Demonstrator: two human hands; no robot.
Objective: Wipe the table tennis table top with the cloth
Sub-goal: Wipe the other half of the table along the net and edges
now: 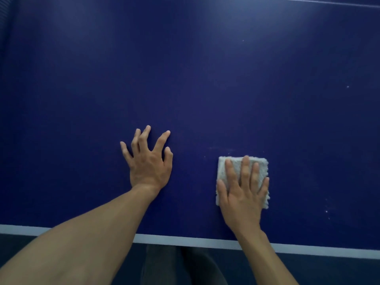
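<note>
The dark blue table tennis table top [185, 79] fills most of the view. A small folded white cloth [262, 168] lies on it near the front edge, right of centre. My right hand [243, 192] presses flat on the cloth with straight fingers, covering its lower middle. My left hand [149, 159] rests on the bare table to the left of the cloth, fingers spread and propped on their tips, holding nothing.
A white line [185, 242] runs along the table's near edge, with dark floor and my legs below it. Another white line [329, 2] crosses the far right corner. Small white specks [327, 211] dot the surface right of the cloth.
</note>
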